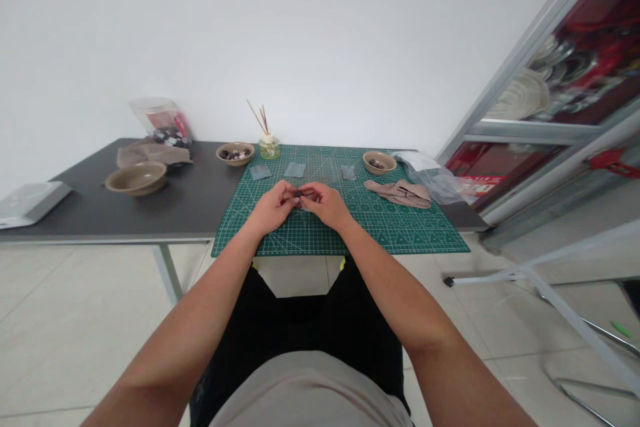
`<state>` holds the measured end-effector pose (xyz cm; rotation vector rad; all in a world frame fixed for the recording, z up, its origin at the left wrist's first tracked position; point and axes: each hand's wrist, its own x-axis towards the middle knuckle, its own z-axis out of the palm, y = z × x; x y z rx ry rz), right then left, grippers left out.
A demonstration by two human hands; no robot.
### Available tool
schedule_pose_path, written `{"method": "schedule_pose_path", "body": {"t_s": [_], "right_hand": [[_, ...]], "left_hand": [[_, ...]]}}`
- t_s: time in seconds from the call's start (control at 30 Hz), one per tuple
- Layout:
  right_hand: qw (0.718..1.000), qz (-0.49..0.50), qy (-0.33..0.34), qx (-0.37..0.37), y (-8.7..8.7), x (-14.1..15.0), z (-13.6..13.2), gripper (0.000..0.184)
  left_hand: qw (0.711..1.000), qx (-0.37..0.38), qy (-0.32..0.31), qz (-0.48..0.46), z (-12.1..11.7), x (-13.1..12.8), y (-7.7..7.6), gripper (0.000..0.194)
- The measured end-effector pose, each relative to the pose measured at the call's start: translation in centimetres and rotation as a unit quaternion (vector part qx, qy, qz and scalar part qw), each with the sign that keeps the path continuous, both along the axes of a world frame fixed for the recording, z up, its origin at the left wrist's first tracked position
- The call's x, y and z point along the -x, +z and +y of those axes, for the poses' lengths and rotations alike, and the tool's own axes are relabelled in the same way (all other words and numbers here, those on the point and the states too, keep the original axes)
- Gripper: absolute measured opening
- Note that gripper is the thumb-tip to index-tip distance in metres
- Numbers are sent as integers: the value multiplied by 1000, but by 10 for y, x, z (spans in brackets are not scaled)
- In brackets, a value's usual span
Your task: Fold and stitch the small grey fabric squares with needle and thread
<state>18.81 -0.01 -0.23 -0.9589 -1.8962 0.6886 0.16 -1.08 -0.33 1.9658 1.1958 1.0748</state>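
Observation:
Over the green cutting mat (400, 230), my left hand (274, 207) and my right hand (327, 205) meet fingertip to fingertip. Both are closed in a pinch around a small dark object (299, 194), largely covered by the fingers; its kind cannot be made out. A pale, clear-looking bit shows under the fingers, perhaps plastic. Just beyond my hands, small flat clear bags lie on the mat: a left bag (261, 172), a middle bag (295, 170) and a right bag (349, 173).
Behind the mat stand a bowl of dark and light pebble-like pieces (235, 154), a reed diffuser (269, 145) and a second bowl (379, 163). A brown cloth (401, 193) and plastic wrapping (435, 177) lie right. Leftward are a large bowl (137, 179) and plastic tub (161, 121).

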Motion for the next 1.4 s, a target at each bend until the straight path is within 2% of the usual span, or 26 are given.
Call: {"method": "schedule_pose_path", "body": {"t_s": [0.07, 0.13, 0.27, 0.33, 0.43, 0.53, 0.6, 0.8, 0.9, 1.07, 1.4], "right_hand": [[998, 46, -1, 33, -4, -1, 4, 22], [993, 92, -14, 71, -8, -1, 8, 22], [971, 187, -19, 146, -14, -3, 17, 20], [967, 202, -21, 157, -15, -3, 19, 21], [969, 193, -68, 142, -14, -4, 18, 21], [974, 162, -107, 118, -12, -4, 16, 20], [975, 151, -111, 117, -11, -4, 15, 19], [961, 233, -46, 145, -9, -7, 16, 26], [953, 251, -16, 166, -7, -7, 16, 27], [939, 272, 56, 202, -7, -7, 14, 37], [951, 237, 94, 173, -4, -6, 8, 36]], "left_hand": [[1000, 0, 0, -28, 2, 0, -2, 18], [999, -12, 27, -40, 3, 1, -3, 14], [992, -40, 107, 53, 3, 0, 1, 21], [986, -57, 101, 122, 3, -2, 4, 26], [972, -77, 69, 209, 2, -5, 7, 33], [960, -60, 49, 269, 1, -9, 8, 37], [951, -55, 46, 299, 0, -12, 8, 38], [945, -54, 58, 318, -1, -13, 7, 37], [944, -48, 62, 320, -2, -13, 8, 37], [946, -39, 66, 314, -3, -12, 8, 37], [946, -35, 76, 314, -2, -11, 9, 30]]}}
